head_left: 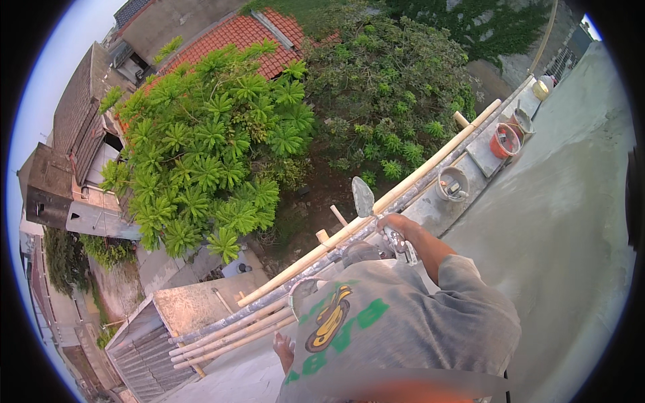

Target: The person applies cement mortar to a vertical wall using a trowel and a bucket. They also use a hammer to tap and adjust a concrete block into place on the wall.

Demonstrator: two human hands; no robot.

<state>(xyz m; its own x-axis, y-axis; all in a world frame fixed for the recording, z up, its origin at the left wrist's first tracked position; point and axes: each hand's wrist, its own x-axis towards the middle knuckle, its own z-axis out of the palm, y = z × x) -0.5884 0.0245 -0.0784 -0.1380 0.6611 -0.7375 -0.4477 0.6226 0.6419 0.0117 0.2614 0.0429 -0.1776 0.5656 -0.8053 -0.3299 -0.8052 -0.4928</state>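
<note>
My right hand (pixel 398 227) is closed around the handle of a pointed trowel (pixel 363 196). The trowel's blade, grey with mortar, sticks out past the pale bamboo pole (pixel 437 161). Below that hand, mortar-splashed grey shapes are too cluttered to make out. My left hand (pixel 284 348) hangs low beside my grey printed shirt (pixel 403 316), its fingers apart and nothing seen in them. Several bamboo poles (pixel 235 339) lie close to it. A curved whitish rim (pixel 304 290) shows partly from behind the shirt; what it belongs to is hidden.
Along the narrow walkway stand a grey bucket (pixel 451 183), a red bucket (pixel 505 141) and another grey bucket (pixel 523 122). A smooth grey plastered wall (pixel 557 215) rises on the right. Beyond the poles the drop shows trees (pixel 208 141), roofs and ground far below.
</note>
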